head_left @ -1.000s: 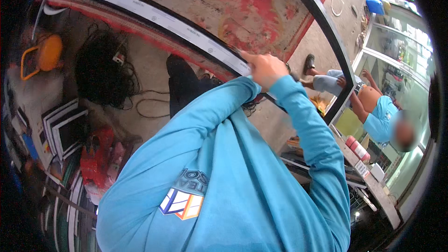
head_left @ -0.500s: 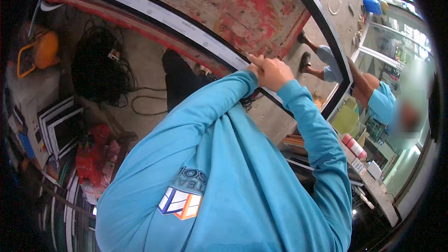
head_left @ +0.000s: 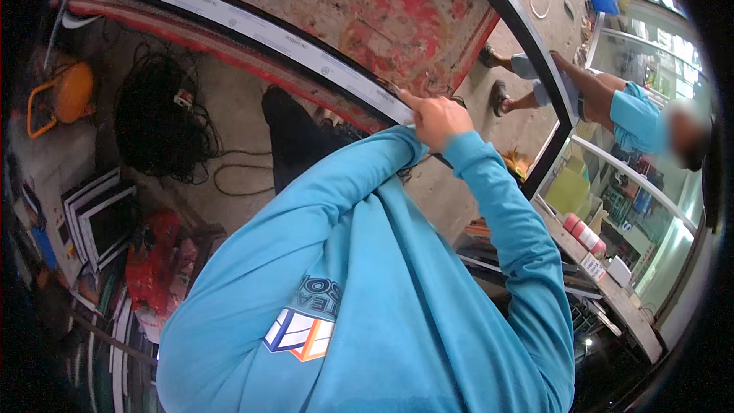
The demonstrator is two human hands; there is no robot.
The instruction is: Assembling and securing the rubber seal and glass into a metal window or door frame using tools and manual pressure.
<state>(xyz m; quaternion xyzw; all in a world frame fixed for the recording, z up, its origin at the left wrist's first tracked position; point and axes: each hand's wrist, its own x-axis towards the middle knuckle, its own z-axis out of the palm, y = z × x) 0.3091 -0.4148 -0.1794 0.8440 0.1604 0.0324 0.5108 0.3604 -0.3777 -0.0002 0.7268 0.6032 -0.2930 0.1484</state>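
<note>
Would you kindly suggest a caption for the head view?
Right hand at a frame over red cloth, with a co-worker nearby.

Black frame (head_left: 523, 33), white film strip (head_left: 264, 37); red patterned rug (head_left: 394, 19); light-blue shirt (head_left: 413, 283)

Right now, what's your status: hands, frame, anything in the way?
Right hand at film-covered bar of black frame; left hand obscured. Frame lies over red patterned rug. Co-worker near frame's right side, possible obstruction.
</note>
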